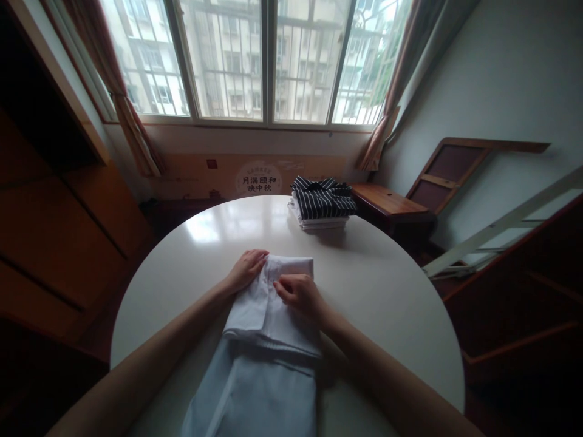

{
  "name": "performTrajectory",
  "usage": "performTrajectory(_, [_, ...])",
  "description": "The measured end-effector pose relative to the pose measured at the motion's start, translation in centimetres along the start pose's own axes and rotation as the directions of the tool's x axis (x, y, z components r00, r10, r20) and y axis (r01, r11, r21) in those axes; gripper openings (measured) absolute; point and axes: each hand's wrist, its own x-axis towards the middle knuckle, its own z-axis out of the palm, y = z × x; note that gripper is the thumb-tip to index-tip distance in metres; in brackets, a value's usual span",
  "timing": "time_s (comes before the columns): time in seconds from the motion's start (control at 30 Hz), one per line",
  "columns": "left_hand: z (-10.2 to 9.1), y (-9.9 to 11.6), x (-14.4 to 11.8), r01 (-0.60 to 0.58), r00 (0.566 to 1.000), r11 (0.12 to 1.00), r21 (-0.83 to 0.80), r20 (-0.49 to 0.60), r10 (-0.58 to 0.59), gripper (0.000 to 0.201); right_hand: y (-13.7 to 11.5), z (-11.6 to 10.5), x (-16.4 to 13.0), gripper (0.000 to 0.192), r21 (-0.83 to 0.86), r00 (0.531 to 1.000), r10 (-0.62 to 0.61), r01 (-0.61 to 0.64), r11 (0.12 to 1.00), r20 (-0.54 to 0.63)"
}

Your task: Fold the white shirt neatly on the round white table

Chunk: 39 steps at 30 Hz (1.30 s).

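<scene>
A white shirt point(289, 334), folded at its far end, lies lengthwise on the round white table point(387, 315). Its near part hangs toward me in shadow. My left hand point(248, 268) rests at the far left corner of the folded part, fingers stretched along the cloth's edge. On the right side of the same folded part, my right hand point(299, 291) is closed, with thumb and forefinger pinched at the fabric near the middle. The palm side of the right hand is hidden.
A stack of folded clothes point(322, 203), black striped on top and white beneath, sits at the table's far edge. Beyond it are a wooden side table point(392, 203) and a leaning wooden frame point(449, 173). A pale ladder-like frame point(501, 227) slants at right. Wooden cabinets point(59, 230) stand left.
</scene>
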Motion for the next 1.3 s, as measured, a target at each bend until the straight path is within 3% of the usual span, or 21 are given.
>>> performTrajectory(0.1, [0.1, -0.4, 0.1, -0.012, 1.0, 0.999, 0.035, 0.008, 0.012, 0.022, 0.3, -0.4, 0.4, 0.036, 0.202, 0.99, 0.136, -0.141, 0.969, 0.042])
performTrajectory(0.17, [-0.1, -0.1, -0.4, -0.078, 0.997, 0.989, 0.123, -0.016, 0.08, 0.021, 0.4, -0.7, 0.7, 0.036, 0.337, 0.973, 0.213, -0.23, 0.913, 0.087])
performTrajectory(0.3, [-1.0, 1.5, -2.1, -0.217, 0.976, 0.941, 0.258, 0.039, 0.215, 0.02, 0.8, -0.8, 0.9, 0.036, 0.484, 0.957, 0.261, -0.288, 0.826, 0.125])
performTrajectory(0.53, [-2.7, 3.8, -3.6, -0.168, 0.98, 0.948, 0.271, 0.15, 0.13, 0.017, 1.0, -0.6, 0.8, 0.037, 0.468, 0.97, 0.226, -0.243, 0.85, 0.093])
performTrajectory(0.73, [-2.0, 5.8, -1.7, -0.014, 0.976, 0.914, 0.405, 0.203, -0.075, 0.024, 1.4, -0.4, 0.7, 0.038, 0.44, 0.973, 0.208, -0.229, 0.868, 0.097])
performTrajectory(0.97, [-1.3, 6.5, -1.0, 0.013, 0.974, 0.877, 0.48, 0.193, -0.12, 0.023, 1.4, -0.4, 0.7, 0.038, 0.406, 0.978, 0.19, -0.211, 0.889, 0.09])
performTrajectory(1.07, [-1.0, 6.4, -1.3, 0.008, 0.984, 0.876, 0.483, 0.154, -0.094, 0.022, 1.3, -0.4, 0.7, 0.037, 0.402, 0.979, 0.181, -0.202, 0.893, 0.089])
performTrajectory(1.3, [-0.6, 5.0, -1.6, -0.143, 0.985, 0.911, 0.386, 0.145, 0.093, 0.016, 1.3, -0.4, 0.6, 0.034, 0.391, 0.982, 0.162, -0.187, 0.901, 0.096])
